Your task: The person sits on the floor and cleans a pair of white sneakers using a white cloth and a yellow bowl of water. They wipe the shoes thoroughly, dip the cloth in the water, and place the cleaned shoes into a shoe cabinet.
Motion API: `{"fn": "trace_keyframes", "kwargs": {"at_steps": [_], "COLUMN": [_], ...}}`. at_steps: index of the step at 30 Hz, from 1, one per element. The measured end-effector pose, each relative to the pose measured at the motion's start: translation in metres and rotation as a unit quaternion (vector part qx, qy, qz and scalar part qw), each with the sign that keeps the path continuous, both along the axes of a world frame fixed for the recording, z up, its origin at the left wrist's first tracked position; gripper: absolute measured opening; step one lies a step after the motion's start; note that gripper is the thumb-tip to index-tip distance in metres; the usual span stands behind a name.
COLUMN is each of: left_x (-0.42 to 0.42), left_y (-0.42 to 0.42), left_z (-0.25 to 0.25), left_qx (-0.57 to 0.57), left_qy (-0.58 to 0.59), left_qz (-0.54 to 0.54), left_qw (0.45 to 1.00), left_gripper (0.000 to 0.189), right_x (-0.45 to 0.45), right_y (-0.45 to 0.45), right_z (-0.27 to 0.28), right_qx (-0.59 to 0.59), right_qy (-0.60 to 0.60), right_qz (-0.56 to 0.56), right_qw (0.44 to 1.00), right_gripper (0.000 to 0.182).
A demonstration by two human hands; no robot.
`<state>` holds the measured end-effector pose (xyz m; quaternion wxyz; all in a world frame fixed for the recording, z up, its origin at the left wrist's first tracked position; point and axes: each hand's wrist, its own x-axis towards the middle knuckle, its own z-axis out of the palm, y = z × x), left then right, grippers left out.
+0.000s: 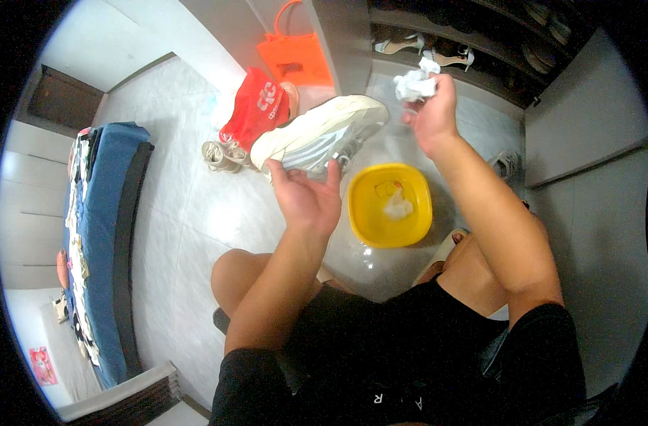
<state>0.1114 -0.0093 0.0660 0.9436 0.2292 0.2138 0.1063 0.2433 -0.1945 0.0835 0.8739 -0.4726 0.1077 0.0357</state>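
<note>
My left hand (307,197) grips a cream and grey sneaker (324,136) by its near end and side. The shoe is held up on its side above the floor, its toe and heel spread across the middle of the view. In my right hand (436,114) is a crumpled white tissue or wipe (415,85), raised to the right of the shoe and apart from it. Below and between the hands stands a yellow plastic basin (355,213) on the floor. A wet-looking whitish cloth or tissue (398,206) lies inside it.
A red drawstring bag (252,109) and a pair of beige shoes (217,157) lie behind the sneaker. An orange bag (297,58) leans by the cabinet. White heels (449,57) sit on the shoe shelf. An open cabinet door (585,112) stands right, a blue-covered bed (103,223) left.
</note>
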Motion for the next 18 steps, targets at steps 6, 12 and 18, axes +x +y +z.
{"fn": "trace_keyframes", "kwargs": {"at_steps": [6, 12, 18], "left_x": [0.002, -0.002, 0.0], "left_y": [-0.01, -0.011, -0.016], "left_z": [0.004, -0.002, 0.01], "left_qx": [0.03, 0.086, 0.12], "left_qy": [-0.002, -0.018, -0.018], "left_qz": [0.003, -0.018, 0.008], "left_qw": [1.0, 0.996, 0.993], "left_gripper": [0.057, 0.044, 0.034], "right_x": [-0.002, -0.035, -0.013], "right_y": [0.017, 0.038, 0.029], "right_z": [-0.014, -0.016, -0.032], "right_qx": [-0.324, -0.522, -0.474], "right_qy": [-0.2, -0.478, -0.345], "right_qz": [-0.045, -0.05, -0.076], "right_qw": [0.924, 0.705, 0.807], "right_gripper": [0.045, 0.029, 0.015]}}
